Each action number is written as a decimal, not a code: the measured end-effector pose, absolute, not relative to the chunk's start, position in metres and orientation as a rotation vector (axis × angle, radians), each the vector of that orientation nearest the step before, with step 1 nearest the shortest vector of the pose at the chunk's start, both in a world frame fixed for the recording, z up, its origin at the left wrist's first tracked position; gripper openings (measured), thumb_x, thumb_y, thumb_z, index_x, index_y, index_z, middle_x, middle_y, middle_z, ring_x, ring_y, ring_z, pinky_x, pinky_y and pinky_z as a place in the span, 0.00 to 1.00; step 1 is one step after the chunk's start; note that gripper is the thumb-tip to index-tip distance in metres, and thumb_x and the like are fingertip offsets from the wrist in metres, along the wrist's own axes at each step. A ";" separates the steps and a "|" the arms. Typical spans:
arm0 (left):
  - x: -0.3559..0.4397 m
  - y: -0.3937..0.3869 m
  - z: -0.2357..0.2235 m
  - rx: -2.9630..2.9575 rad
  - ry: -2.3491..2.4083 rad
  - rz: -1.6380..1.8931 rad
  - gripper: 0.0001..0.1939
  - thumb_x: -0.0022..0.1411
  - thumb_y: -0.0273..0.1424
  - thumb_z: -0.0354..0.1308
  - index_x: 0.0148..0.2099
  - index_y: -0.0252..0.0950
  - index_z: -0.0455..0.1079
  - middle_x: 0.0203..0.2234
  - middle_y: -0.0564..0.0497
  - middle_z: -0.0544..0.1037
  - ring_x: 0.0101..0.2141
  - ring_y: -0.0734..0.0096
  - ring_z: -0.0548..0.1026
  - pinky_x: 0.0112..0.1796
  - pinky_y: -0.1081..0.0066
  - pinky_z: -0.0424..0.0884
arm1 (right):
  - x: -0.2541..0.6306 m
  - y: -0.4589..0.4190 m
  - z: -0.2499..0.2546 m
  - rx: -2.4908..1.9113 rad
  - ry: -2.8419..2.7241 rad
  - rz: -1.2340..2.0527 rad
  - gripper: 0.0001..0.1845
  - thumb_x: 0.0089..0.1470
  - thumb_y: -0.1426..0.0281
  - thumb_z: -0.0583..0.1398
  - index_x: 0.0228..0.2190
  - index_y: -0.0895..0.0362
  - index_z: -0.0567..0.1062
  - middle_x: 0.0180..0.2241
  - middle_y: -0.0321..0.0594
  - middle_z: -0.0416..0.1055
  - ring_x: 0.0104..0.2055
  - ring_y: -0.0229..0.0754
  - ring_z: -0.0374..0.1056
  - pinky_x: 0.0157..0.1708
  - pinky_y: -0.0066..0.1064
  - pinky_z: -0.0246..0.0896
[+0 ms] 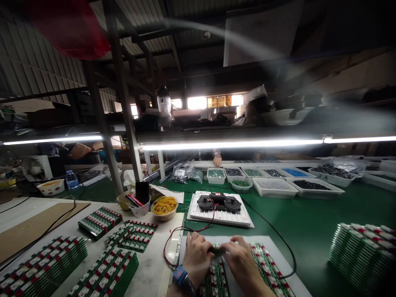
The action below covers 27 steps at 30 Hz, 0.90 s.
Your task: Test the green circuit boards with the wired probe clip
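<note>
Pinching a small, dark, narrow piece (217,250) from both sides: left hand (198,251) and right hand (239,255) each have fingers closed on it, details mostly hidden. It is just above green circuit boards with white and red parts (216,277), which lie on a flat white pad (298,288) on the green surface (309,214). Good handling, in my judgement: even grip both sides, piece level, fingertip pressure only, thin black cable (295,265) kept clear.

Counts: two working hands; one other person's hand (217,159) across the surface. At least two boards on the pad. Three tall board stacks (361,258), two left, one right. One low board stack (100,222); loose overlapping boards (140,236) beside it, number unclear. One round bowl (165,217) of yellow rubber bands (164,205). One black twin-lobed plastic device (219,203). Eight filled white rectangular trays (275,195), one round white tub (241,189); right edge unclear.
</note>
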<state>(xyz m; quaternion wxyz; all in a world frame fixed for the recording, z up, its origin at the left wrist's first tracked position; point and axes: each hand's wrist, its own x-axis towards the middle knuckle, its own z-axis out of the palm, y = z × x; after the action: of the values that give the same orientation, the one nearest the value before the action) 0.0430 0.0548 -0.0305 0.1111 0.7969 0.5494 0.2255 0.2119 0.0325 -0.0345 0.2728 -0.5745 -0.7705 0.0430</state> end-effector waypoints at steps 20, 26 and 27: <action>0.041 0.078 -0.038 2.318 1.550 0.687 0.13 0.58 0.26 0.57 0.43 0.42 0.78 0.38 0.50 0.77 0.43 0.61 0.69 0.48 0.65 0.63 | 0.209 0.040 -0.043 -1.604 -2.096 0.123 0.24 0.55 0.80 0.48 0.44 0.51 0.77 0.48 0.36 0.75 0.56 0.55 0.58 0.54 0.48 0.50; 0.040 0.081 -0.043 2.294 1.477 0.706 0.13 0.58 0.25 0.56 0.42 0.41 0.78 0.37 0.50 0.79 0.43 0.63 0.71 0.49 0.67 0.64 | 0.208 0.040 -0.041 -1.614 -2.101 0.148 0.23 0.56 0.80 0.49 0.42 0.51 0.78 0.47 0.34 0.75 0.55 0.55 0.59 0.54 0.48 0.49; 0.040 0.081 -0.044 2.285 1.473 0.718 0.12 0.58 0.25 0.57 0.42 0.40 0.78 0.36 0.51 0.79 0.43 0.63 0.71 0.48 0.68 0.64 | 0.208 0.040 -0.041 -1.625 -2.103 0.152 0.23 0.56 0.80 0.49 0.41 0.51 0.78 0.47 0.33 0.75 0.56 0.55 0.59 0.54 0.48 0.49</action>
<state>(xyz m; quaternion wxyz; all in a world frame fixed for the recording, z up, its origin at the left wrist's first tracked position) 0.0401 0.0814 -0.0437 0.1638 0.8016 0.5168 0.2519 0.2078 0.0399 -0.0409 0.2376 -0.5931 -0.7673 0.0556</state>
